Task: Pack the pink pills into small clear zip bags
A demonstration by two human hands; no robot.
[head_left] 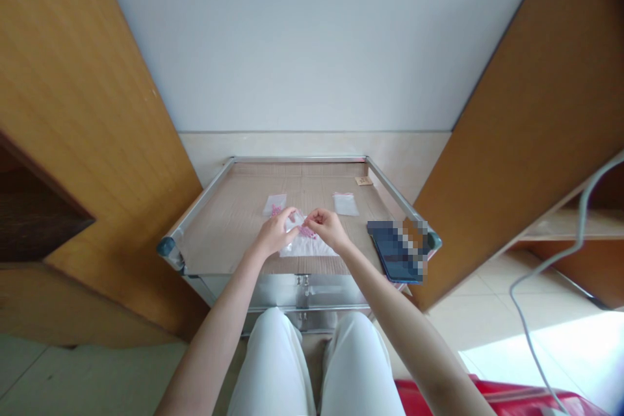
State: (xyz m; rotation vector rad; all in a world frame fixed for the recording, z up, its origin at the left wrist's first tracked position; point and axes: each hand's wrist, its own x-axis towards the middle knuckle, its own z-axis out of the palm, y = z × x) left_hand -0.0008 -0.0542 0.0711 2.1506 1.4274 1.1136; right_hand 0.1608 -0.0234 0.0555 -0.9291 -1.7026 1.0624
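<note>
My left hand (276, 231) and my right hand (329, 227) meet over the middle of a small metal-framed table (202, 198). Both are closed in a pinch on a small clear plastic bag (306, 244) that holds pink bits; the bag lies partly on the brown tabletop under my fingers. Another small clear bag with pink pieces (274, 205) lies just beyond my left hand. A third clear bag (346, 204) lies beyond my right hand.
A dark phone (394, 251) rests at the table's right edge. A small brown tag (363, 181) lies at the far right corner. Wooden panels (511, 143) flank the table on both sides. A white cable (541, 273) hangs at right. A red object (487, 396) sits at the lower right.
</note>
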